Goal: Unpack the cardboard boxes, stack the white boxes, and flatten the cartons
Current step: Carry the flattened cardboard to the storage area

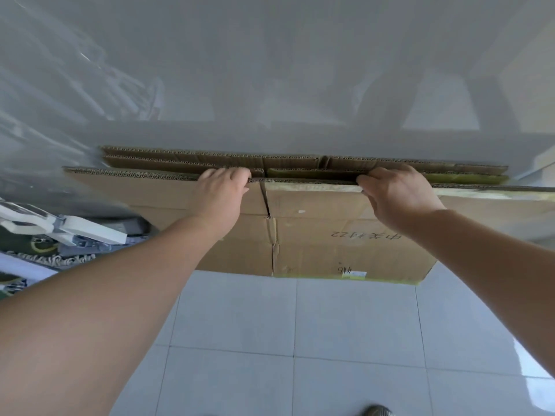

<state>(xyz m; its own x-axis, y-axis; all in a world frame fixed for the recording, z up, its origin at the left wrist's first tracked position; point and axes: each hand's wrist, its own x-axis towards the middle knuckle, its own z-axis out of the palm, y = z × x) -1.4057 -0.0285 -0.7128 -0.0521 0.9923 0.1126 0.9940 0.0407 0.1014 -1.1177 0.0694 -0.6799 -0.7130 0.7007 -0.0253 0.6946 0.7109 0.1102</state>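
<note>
Flattened cartons (345,232) stand on edge on the tiled floor (345,325), leaning against a pale grey wall (270,70). Several layers are visible from above as corrugated top edges, one behind another; the nearest sheet faces the camera, with handwritten marks and a small label low on its right half, printed upside down from this view.

Left hand (220,192) sits on the top edge of the nearest sheet, left of the vertical seam; fingers are curled over the edge and tucked behind it, palm against the front face. Right hand (396,195) is at the same top edge, right of the seam; its fingers hook over and behind the sheet while the thumb presses on the front, gripping the board. Both hands are at about the same height, well apart, with the seam between them. Both forearms are bare and reach forward from the bottom corners.

At far left a white plastic object (60,225) lies blurred beside patterned fabric (36,259). A shoe tip (379,411) shows at the bottom edge.
</note>
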